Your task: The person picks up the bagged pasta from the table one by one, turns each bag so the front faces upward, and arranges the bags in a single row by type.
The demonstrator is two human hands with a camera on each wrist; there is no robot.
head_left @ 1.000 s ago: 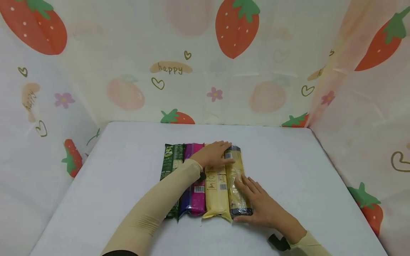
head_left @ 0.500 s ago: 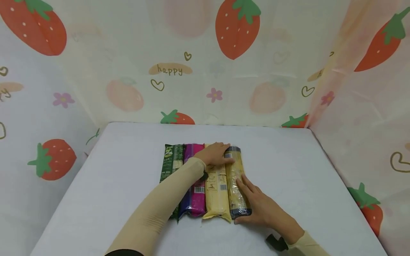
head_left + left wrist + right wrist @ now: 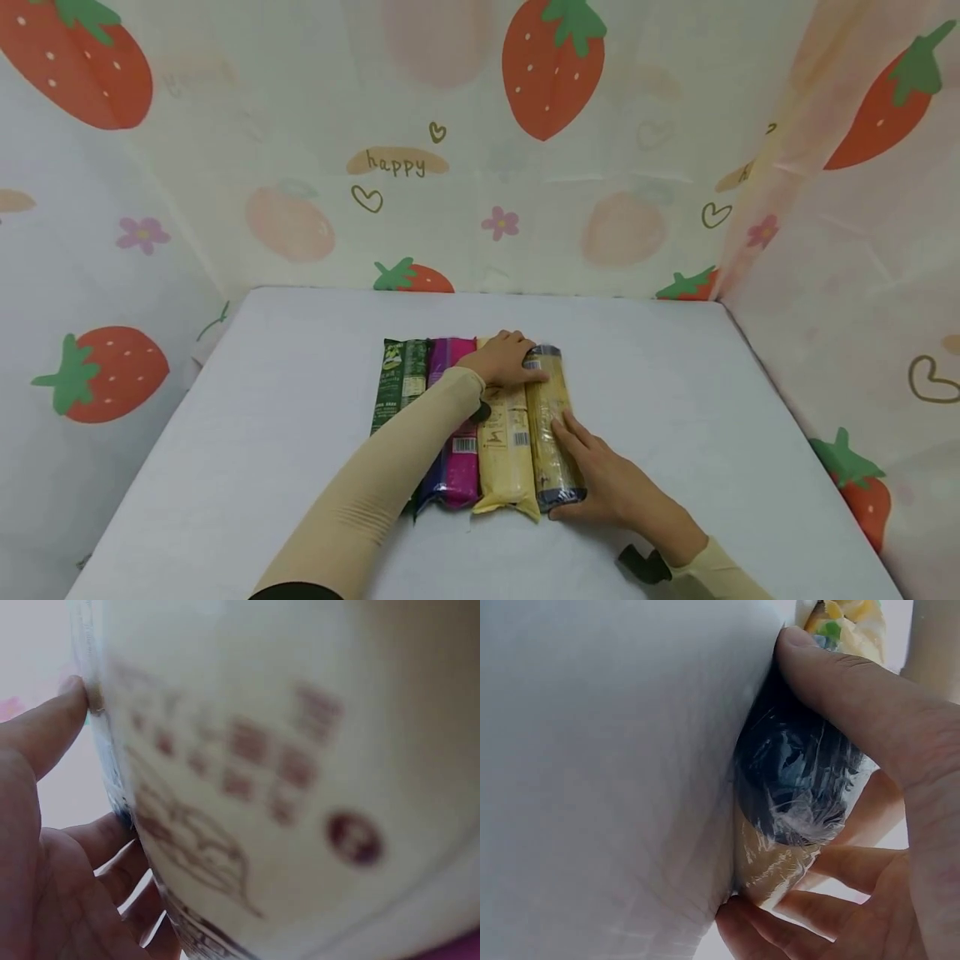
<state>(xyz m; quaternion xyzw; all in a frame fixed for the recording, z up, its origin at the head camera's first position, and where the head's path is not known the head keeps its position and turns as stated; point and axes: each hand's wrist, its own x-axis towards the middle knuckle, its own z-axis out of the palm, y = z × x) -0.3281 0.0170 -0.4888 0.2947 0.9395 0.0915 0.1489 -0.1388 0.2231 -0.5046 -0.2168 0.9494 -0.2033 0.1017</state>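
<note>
Touches the gold plastic-wrapped packet (image 3: 547,421), laid lengthwise front-to-back, with uncurled left hand (image 3: 498,361) at the far end, uncurled right hand (image 3: 613,481) along the near right side.

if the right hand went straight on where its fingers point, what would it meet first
The gold packet, which its fingers appear to touch; the pale yellow packet lies just beyond.

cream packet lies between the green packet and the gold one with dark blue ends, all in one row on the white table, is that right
Not quite: the cream packet lies between the purple and pink packet and the gold packet with dark blue ends, all in one row on the white table, as the head view shows.
</note>
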